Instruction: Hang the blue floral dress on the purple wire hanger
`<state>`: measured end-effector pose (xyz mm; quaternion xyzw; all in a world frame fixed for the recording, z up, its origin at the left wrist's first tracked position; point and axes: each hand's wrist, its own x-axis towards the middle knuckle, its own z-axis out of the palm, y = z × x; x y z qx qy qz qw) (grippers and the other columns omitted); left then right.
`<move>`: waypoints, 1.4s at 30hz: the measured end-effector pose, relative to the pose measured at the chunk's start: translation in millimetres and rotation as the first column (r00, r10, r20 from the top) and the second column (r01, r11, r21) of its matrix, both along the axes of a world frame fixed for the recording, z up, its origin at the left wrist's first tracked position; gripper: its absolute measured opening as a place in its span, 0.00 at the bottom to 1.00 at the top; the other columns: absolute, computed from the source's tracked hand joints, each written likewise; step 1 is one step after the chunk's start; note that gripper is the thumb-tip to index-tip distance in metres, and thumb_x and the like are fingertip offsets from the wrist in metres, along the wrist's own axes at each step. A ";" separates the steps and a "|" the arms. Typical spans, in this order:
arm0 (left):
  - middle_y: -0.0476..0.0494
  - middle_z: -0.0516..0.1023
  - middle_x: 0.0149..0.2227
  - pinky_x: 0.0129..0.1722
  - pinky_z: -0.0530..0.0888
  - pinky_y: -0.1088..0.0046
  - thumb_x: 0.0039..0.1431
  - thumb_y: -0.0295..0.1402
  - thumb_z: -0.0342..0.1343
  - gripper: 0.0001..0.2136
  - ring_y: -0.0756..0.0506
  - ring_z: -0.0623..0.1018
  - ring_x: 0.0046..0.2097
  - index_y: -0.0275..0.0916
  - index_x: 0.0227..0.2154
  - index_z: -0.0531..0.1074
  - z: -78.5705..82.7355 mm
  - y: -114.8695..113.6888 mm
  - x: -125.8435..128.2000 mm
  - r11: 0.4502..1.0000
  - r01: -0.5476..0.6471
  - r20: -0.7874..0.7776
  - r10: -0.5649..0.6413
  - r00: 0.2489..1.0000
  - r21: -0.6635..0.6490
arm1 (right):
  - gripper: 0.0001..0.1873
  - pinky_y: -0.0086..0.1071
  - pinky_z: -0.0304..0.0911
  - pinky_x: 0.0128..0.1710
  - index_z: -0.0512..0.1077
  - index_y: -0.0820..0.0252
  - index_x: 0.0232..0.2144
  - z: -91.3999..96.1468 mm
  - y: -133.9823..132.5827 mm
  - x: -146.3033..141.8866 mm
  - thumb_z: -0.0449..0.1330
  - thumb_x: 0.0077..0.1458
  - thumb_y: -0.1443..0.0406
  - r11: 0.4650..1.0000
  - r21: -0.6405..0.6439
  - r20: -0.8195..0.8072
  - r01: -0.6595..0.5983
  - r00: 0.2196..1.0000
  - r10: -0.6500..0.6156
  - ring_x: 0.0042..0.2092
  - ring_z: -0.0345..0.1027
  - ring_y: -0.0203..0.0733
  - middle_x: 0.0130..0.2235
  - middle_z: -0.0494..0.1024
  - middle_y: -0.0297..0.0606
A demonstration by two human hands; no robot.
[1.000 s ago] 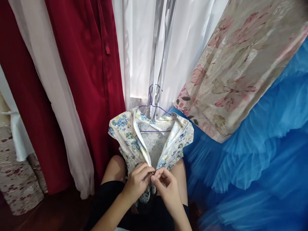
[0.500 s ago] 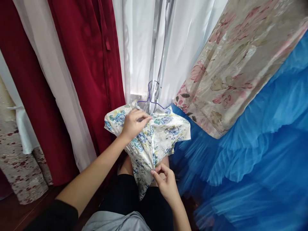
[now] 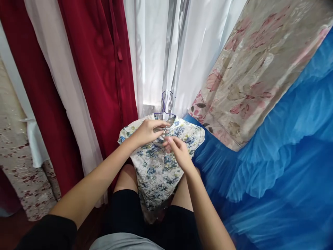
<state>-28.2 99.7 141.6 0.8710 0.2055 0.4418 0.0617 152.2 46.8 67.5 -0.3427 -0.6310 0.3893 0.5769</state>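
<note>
A white blouse point(image 3: 156, 173) with blue and yellow flowers hangs on a thin purple hanger point(image 3: 163, 104), its lower part between my knees. At the neckline my left hand point(image 3: 151, 132) pinches the front edge between thumb and fingertips. My right hand point(image 3: 179, 151) is just below and to the right, close to the top of the front seam, its thumb and fingers drawn together. Its fingertips are slightly smeared, and what lies between them cannot be made out. Both hands cover part of the collar.
Dark red cloth point(image 3: 99, 69) and a pale sheer panel point(image 3: 59, 76) hang at the left. White curtains point(image 3: 151, 52) hang behind the hanger. A beige flowered garment point(image 3: 249, 80) and blue tulle point(image 3: 286, 166) fill the right side.
My right hand has risen from low on the blouse's front seam to the neckline, near my left hand. The blouse front hangs flatter and lower now. My left hand stays near the collar.
</note>
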 end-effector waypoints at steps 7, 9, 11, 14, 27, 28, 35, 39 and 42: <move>0.44 0.84 0.45 0.47 0.79 0.68 0.61 0.20 0.54 0.14 0.45 0.83 0.46 0.39 0.46 0.78 5.6 -2.7 -8.1 0.994 -0.051 -0.004 0.052 0.999 0.094 | 0.18 0.30 0.56 0.26 0.70 0.59 0.24 22.8 36.8 -22.8 0.57 0.61 0.56 0.972 0.188 0.088 0.143 0.983 -0.161 0.24 0.62 0.36 0.23 0.74 0.34; 0.44 0.83 0.43 0.46 0.79 0.69 0.60 0.20 0.54 0.14 0.46 0.83 0.44 0.39 0.45 0.77 2.7 -1.3 -5.1 0.997 -0.060 0.058 0.057 0.997 0.051 | 0.17 0.30 0.56 0.26 0.69 0.59 0.24 19.3 38.6 -22.4 0.58 0.61 0.56 0.966 0.182 0.111 0.185 0.972 -0.207 0.24 0.63 0.36 0.22 0.73 0.34; 0.45 0.83 0.41 0.45 0.79 0.70 0.60 0.20 0.55 0.13 0.46 0.83 0.43 0.39 0.45 0.76 -0.8 0.0 -0.9 0.998 -0.063 0.116 0.063 0.991 -0.008 | 0.17 0.30 0.57 0.26 0.70 0.59 0.24 19.2 44.0 -20.2 0.58 0.59 0.55 0.971 0.148 0.119 0.188 0.971 -0.206 0.24 0.64 0.37 0.21 0.74 0.34; 0.45 0.82 0.39 0.46 0.79 0.69 0.59 0.22 0.56 0.11 0.46 0.83 0.43 0.39 0.43 0.75 -0.7 -1.0 4.6 0.997 -0.041 0.182 0.053 0.982 -0.069 | 0.18 0.31 0.56 0.25 0.73 0.60 0.26 21.4 55.9 -15.5 0.61 0.56 0.52 0.990 0.063 0.109 0.128 0.985 -0.134 0.23 0.63 0.37 0.20 0.74 0.34; 0.46 0.78 0.34 0.42 0.76 0.71 0.39 0.29 0.66 0.21 0.48 0.79 0.37 0.35 0.40 0.70 -26.4 78.9 -117.0 0.871 -0.019 0.754 0.435 0.492 -0.490 | 0.15 0.30 0.49 0.24 0.74 0.60 0.16 1.7 24.7 -10.1 0.61 0.51 0.61 0.983 -0.150 0.103 -0.108 0.987 0.124 0.21 0.56 0.34 0.17 0.71 0.33; 0.48 0.77 0.33 0.39 0.75 0.72 0.39 0.30 0.65 0.21 0.49 0.78 0.35 0.36 0.39 0.69 -43.9 83.7 -123.4 0.819 -0.014 0.728 0.518 0.448 -0.574 | 0.15 0.30 0.49 0.24 0.74 0.60 0.16 1.5 22.9 -12.8 0.60 0.51 0.62 0.982 -0.150 0.111 -0.114 0.985 0.131 0.21 0.56 0.34 0.17 0.71 0.33; 0.47 0.76 0.28 0.38 0.75 0.67 0.41 0.40 0.65 0.19 0.45 0.78 0.32 0.37 0.35 0.69 -145.0 69.8 -102.7 0.709 -0.091 0.479 0.559 0.677 -0.699 | 0.17 0.29 0.48 0.22 0.68 0.59 0.12 -20.9 12.7 10.6 0.58 0.49 0.61 0.976 -0.215 0.042 0.023 0.999 -0.015 0.19 0.53 0.32 0.15 0.67 0.31; 0.45 0.76 0.27 0.38 0.75 0.65 0.47 0.39 0.62 0.13 0.42 0.79 0.32 0.38 0.34 0.73 -148.5 58.3 -101.3 0.719 -0.189 0.257 0.462 0.849 -0.669 | 0.18 0.28 0.47 0.21 0.68 0.59 0.12 -38.0 1.8 42.8 0.58 0.50 0.60 0.969 -0.239 0.080 0.062 0.996 -0.044 0.19 0.54 0.32 0.17 0.70 0.33; 0.44 0.75 0.29 0.40 0.73 0.65 0.48 0.33 0.59 0.05 0.41 0.78 0.35 0.40 0.29 0.74 -137.6 54.0 -111.9 0.740 -0.314 0.077 0.442 0.894 -0.595 | 0.17 0.27 0.49 0.21 0.70 0.60 0.14 -49.2 -2.4 48.8 0.56 0.51 0.61 0.969 -0.246 0.154 0.022 0.988 0.016 0.20 0.56 0.32 0.19 0.72 0.34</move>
